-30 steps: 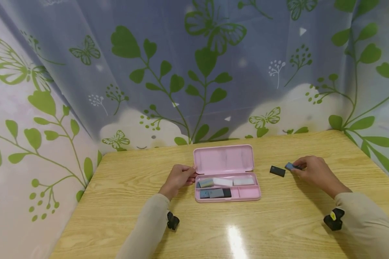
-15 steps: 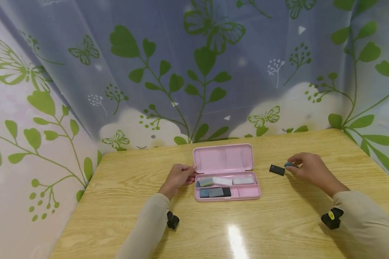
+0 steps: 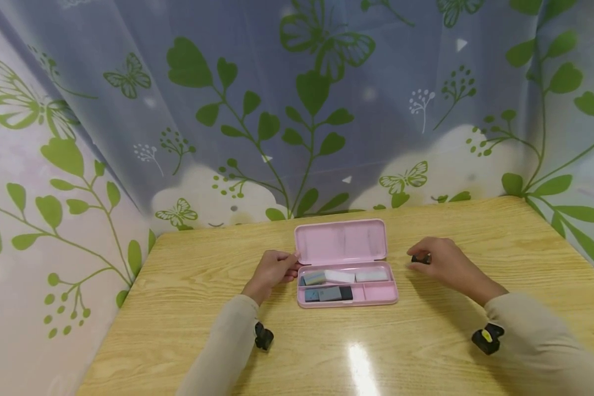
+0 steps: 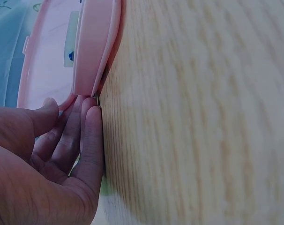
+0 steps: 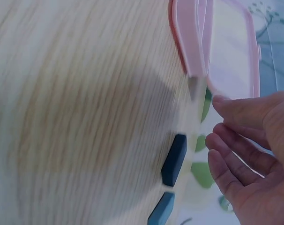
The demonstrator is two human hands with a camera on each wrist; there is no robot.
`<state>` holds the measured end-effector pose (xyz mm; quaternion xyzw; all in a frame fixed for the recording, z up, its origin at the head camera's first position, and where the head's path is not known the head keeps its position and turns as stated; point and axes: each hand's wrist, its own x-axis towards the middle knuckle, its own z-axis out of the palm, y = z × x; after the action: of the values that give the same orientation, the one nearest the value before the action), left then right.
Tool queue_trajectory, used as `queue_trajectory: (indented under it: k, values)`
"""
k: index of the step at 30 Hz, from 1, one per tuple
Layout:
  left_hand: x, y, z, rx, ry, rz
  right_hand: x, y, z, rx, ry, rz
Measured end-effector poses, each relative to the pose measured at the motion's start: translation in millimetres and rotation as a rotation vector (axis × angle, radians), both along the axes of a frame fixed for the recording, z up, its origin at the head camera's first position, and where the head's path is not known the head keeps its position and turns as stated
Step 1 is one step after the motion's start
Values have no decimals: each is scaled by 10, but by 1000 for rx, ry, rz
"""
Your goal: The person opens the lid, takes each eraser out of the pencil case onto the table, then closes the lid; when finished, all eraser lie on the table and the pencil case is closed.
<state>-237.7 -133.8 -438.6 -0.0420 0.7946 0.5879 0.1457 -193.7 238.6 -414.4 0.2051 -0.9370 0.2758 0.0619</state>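
Okay so the hands: the right hand (image 3: 440, 261) hovers with thumb and fingers parted above a black block (image 5: 174, 160) on the worktop (image 3: 203, 341), a blue block (image 5: 160, 209) near that one, and the left hand (image 3: 272, 270) has its loose fingers touching the left end of a pink case (image 3: 380, 291). The case sits between them with its lid (image 3: 322, 242) swung back, blue, grey and black pieces (image 3: 330, 294) in the front-left compartment, a striped block (image 3: 314, 278) and two white blocks (image 3: 371, 276) in the row behind. Past the worktop hangs a blue curtain (image 3: 257, 66) with green leaves and butterflies.
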Motion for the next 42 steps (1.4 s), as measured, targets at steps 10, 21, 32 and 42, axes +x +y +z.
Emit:
queue_trajectory:
  k: [10, 21, 32, 42]
  values:
    - [-4, -3, 4, -17, -14, 0, 3, -289, -9, 8, -57, 98]
    - [-11, -6, -11, -15, -13, -2, -46, -487, -65, 28, -14, 220]
    - [-15, -3, -24, -26, -9, -3, -91, -568, -94, 62, -24, 256]
    - [-14, -2, -23, -22, -4, -1, -113, -588, -125, 73, -31, 278]
